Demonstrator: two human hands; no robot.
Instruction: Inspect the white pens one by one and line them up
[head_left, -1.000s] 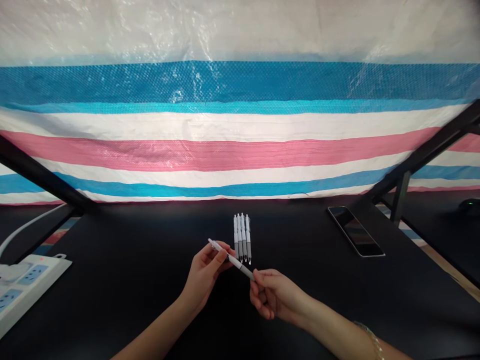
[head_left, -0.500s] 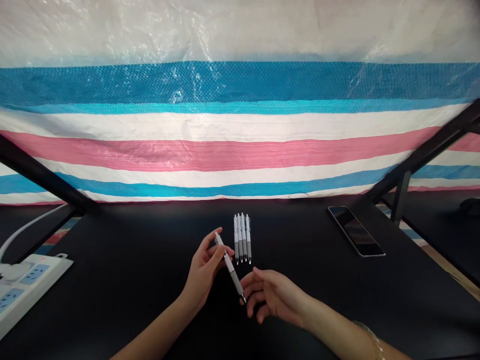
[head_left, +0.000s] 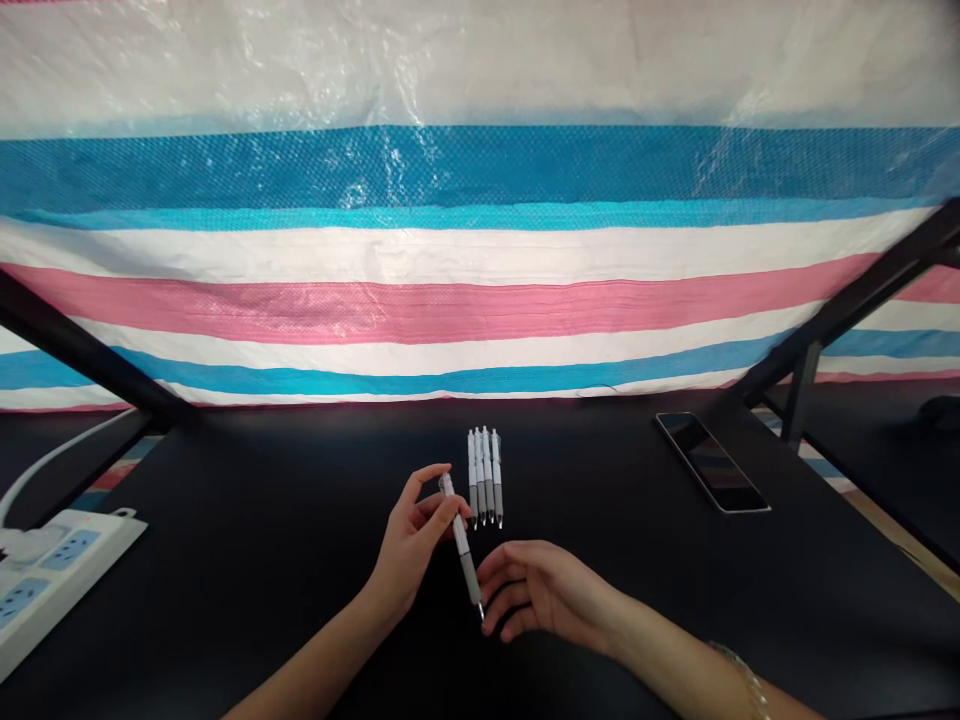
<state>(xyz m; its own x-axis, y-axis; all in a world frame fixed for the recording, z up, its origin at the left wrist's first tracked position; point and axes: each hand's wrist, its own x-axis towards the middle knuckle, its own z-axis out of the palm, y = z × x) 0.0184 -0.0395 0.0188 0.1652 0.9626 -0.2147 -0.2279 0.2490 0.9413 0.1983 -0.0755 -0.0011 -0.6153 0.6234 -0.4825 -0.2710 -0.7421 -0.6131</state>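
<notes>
My left hand (head_left: pixel 412 545) pinches a white pen with a grey grip (head_left: pixel 461 545), held nearly upright with its tip pointing down toward me. My right hand (head_left: pixel 544 590) hovers just right of the pen's tip, fingers loosely spread and holding nothing. Right behind the held pen, several matching white pens (head_left: pixel 484 476) lie side by side in a neat row on the black table (head_left: pixel 262 560).
A dark smartphone (head_left: pixel 711 462) lies at the right back of the table. A white power strip (head_left: pixel 52 575) with its cable sits at the left edge. A striped tarp (head_left: pixel 480 250) hangs behind, with black frame bars (head_left: pixel 847 300) on either side.
My right hand let go of the pen's tip end and opened. My left hand swung the pen from a slanted position to nearly upright, tip down.
</notes>
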